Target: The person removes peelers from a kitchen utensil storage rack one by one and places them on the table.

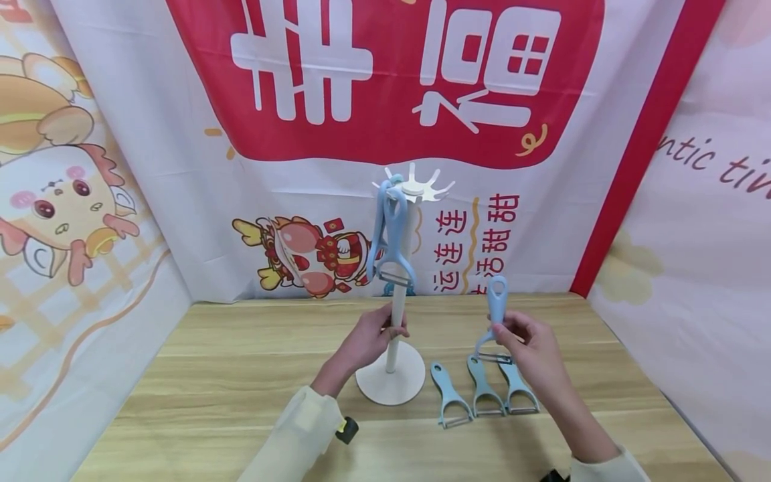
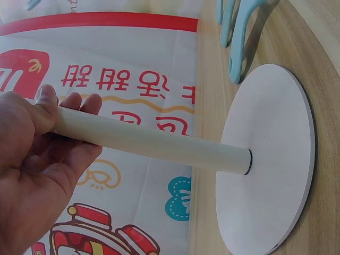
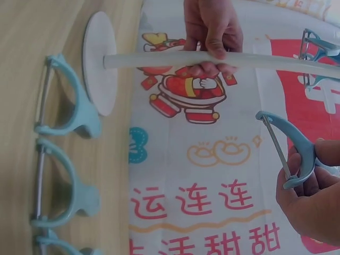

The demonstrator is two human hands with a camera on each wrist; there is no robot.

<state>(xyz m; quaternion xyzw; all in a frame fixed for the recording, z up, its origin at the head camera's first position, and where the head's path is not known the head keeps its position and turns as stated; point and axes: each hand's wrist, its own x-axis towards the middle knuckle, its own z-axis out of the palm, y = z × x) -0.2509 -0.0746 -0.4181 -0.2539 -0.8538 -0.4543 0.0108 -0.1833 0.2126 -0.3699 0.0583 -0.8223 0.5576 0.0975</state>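
Stand [image 1: 399,288] is being gripped round its pole by the left hand [image 1: 379,335], above the round base [image 1: 409,389]. One peeler [image 1: 497,304] is being pinched near the neck by the right hand [image 1: 530,341], handle up, blade low, clear of the desk [image 1: 241,375]. At least two hung peelers [image 1: 394,242] are being carried by the top hooks [image 1: 435,181]. Three loose peelers [image 1: 480,379] are being supported by the desk, right of the base, handles pointing away.

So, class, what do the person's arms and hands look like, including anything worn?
The left sleeve and right sleeve are pale cream. A small black object with a yellow patch shows beside the left sleeve; another black object, partly out of frame, shows near the right. The left hand and right hand are gloveless.
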